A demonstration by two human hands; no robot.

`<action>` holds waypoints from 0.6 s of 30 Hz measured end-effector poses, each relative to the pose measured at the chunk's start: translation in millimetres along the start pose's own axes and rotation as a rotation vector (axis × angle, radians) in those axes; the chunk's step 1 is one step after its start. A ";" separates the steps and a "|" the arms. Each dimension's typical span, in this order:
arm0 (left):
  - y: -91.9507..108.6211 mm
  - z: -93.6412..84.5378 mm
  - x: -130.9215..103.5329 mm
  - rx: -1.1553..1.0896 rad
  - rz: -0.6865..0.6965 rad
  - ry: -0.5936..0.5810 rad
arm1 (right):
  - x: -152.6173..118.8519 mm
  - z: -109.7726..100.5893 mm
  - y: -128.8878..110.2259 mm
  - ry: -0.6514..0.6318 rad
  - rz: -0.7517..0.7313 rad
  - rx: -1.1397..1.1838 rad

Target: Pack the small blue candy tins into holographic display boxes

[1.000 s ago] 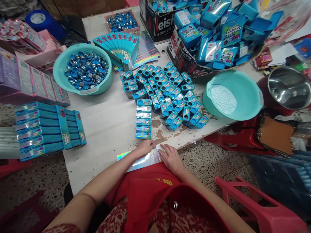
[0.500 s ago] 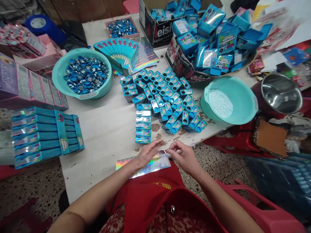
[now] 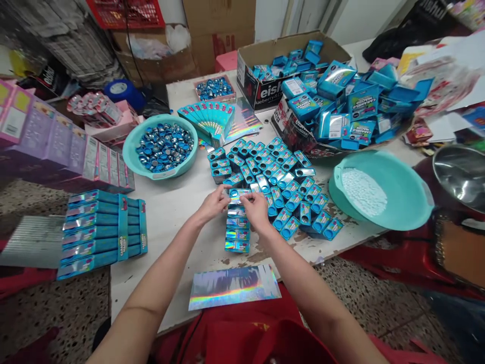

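My left hand (image 3: 216, 204) is at the left end of the far box in a short row, its index finger and thumb on that small blue box (image 3: 235, 192). At the box's right end my right hand (image 3: 255, 209) has thumb and finger pinched together on a small shiny sticker lying over the top; the fingers partly hide it. More blue boxes (image 3: 237, 235) with shiny tops line up towards me. A holographic sheet (image 3: 235, 288) lies at the table's near edge. To the right stand many upright blue boxes (image 3: 291, 189) with round holes in their tops.
A turquoise basin (image 3: 131, 162) of blue and silver caps stands left, another basin (image 3: 413, 197) with white pellets right. Cartons (image 3: 261, 93) overflow with blue boxes behind. A fan of blue packs (image 3: 212, 119) and a stack of long blue packs (image 3: 98, 230) also lie about.
Both hands have moved away from the holographic sheet, forward to the far box of the row, bringing the small shiny piece along. The camera view has tilted up and shifted left.
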State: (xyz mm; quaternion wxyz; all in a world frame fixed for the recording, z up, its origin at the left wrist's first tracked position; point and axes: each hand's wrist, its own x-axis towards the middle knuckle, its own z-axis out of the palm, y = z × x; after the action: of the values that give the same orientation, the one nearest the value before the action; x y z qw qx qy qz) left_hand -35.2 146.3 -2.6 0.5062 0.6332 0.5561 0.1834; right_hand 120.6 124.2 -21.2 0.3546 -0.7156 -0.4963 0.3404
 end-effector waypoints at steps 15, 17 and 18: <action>-30.6 11.8 37.7 0.081 -0.133 0.170 | 30.7 17.9 -6.7 0.073 -0.067 -0.349; -36.4 18.3 30.4 0.179 -0.215 0.210 | 20.4 9.6 -5.7 0.117 -0.127 -0.282; -39.1 21.8 26.0 0.206 -0.248 0.229 | 10.8 4.5 -2.9 0.124 -0.167 -0.240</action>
State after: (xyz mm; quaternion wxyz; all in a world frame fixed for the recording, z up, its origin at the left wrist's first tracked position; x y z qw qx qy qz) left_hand -30.0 154.8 -53.5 0.3908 0.5834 0.6995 0.1326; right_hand 118.4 135.9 -22.5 0.3236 -0.7287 -0.5684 0.2030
